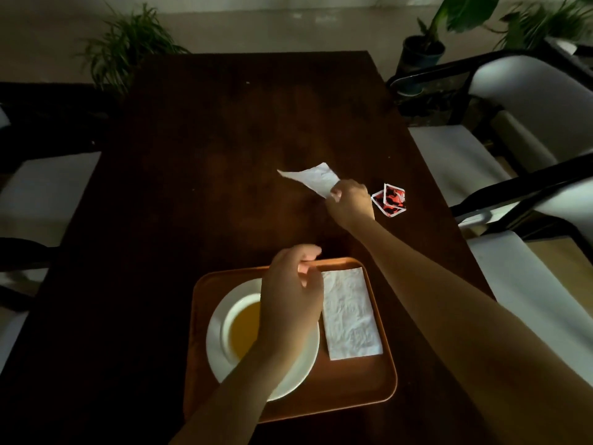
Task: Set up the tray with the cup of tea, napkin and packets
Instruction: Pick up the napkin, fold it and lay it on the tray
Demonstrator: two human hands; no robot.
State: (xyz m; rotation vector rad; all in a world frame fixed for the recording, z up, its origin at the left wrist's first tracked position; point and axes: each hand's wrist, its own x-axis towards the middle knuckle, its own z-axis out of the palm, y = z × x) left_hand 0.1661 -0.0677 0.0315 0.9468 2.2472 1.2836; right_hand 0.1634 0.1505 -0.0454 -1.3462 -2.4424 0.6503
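An orange tray [349,393] lies near the table's front edge. On its left stands a white cup of tea [239,329] on a white saucer [290,377]. A folded white napkin [349,316] lies flat on the tray's right side. My left hand [290,293] hovers over the cup and saucer, fingers loosely curled with nothing in them. My right hand [349,203] is out over the table beyond the tray, pinching a second white napkin [313,178] lifted off the surface. Red and white packets [391,200] lie on the table just right of that hand.
The dark wooden table [208,155] stretches ahead. Chairs with pale cushions stand on the right [500,130] and on the left [48,187]. Potted plants [423,49] stand beyond the far edge.
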